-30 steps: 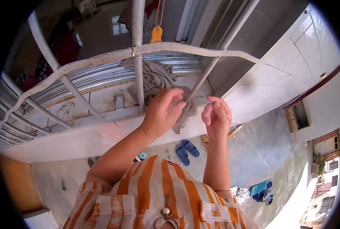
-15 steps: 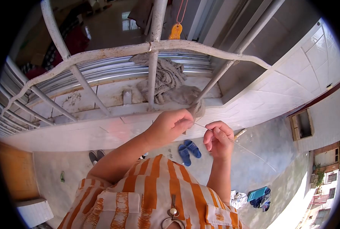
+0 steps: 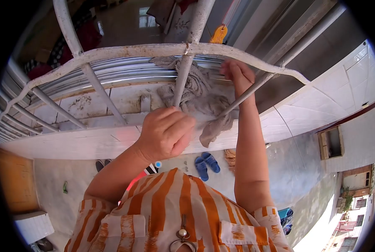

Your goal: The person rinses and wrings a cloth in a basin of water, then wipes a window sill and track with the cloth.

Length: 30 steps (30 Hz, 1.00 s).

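Note:
My left hand is closed just below the foot of a white window bar; anything it holds is hidden. Through the gap between two bars reaches my right hand, blurred, its fingers curled together above the sill. I cannot make out what is in it. A thin pale thread hangs to the right of my right forearm, over the wall tiles. On the sill, between and below my hands, lies a crumpled grey cloth, one end hanging over the edge.
An orange tag hangs on a red cord behind the curved crossbar. Blue slippers lie on the floor below, with a straw-coloured bundle beside them. A wooden-framed opening is at the right.
My right hand has moved up and in between the bars, away from my left hand. My left hand has shifted left and now shows a closed fist. The thread no longer visibly spans between them.

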Motion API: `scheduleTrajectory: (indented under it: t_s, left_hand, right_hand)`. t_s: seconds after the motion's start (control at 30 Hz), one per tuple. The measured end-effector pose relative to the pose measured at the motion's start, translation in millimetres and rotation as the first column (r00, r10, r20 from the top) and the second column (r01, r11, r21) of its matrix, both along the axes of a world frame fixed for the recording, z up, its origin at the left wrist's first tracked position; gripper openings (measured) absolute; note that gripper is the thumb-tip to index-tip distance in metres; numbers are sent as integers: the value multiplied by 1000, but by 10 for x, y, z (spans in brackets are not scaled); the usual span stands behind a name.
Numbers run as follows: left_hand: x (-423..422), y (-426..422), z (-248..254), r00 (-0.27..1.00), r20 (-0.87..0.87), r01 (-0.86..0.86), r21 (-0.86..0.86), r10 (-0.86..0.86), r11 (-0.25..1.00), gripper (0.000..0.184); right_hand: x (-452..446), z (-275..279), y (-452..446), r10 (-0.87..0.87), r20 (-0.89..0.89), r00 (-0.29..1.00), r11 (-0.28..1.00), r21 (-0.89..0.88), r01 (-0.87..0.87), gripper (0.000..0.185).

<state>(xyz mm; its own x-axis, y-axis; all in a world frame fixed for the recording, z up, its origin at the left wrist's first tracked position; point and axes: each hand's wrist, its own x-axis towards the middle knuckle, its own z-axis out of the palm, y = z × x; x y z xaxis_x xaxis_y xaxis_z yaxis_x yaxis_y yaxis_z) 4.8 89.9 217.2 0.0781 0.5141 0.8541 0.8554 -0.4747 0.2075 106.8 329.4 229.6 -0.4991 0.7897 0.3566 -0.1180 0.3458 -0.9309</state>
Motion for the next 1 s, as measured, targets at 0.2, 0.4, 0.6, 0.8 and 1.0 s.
scheduleTrajectory:
  t_s: [0.2, 0.4, 0.6, 0.8, 1.0]
  left_hand:
    - [-279, 109, -247, 880, 390, -258, -88, 272, 962, 12]
    - [-310, 153, -214, 898, 349, -187, -252, 269, 950, 9]
    - [-318, 151, -227, 901, 335, -191, -261, 274, 946, 9]
    - [-302, 152, -192, 906, 335, -172, -264, 258, 949, 7]
    - [-284, 176, -174, 906, 354, -154, -236, 233, 959, 5]
  right_hand:
    - [-157, -96, 141, -72, 72, 995, 993, -92, 79, 20]
    - [-195, -92, 317, -54, 246, 968, 998, -14, 59, 18]
    - [-226, -112, 401, -225, 360, 905, 928, 363, 86, 16]
    - [-317, -100, 309, -364, 254, 896, 746, 655, 118, 17]
    - [-326, -216, 365, -391, 279, 877, 694, 715, 82, 13]
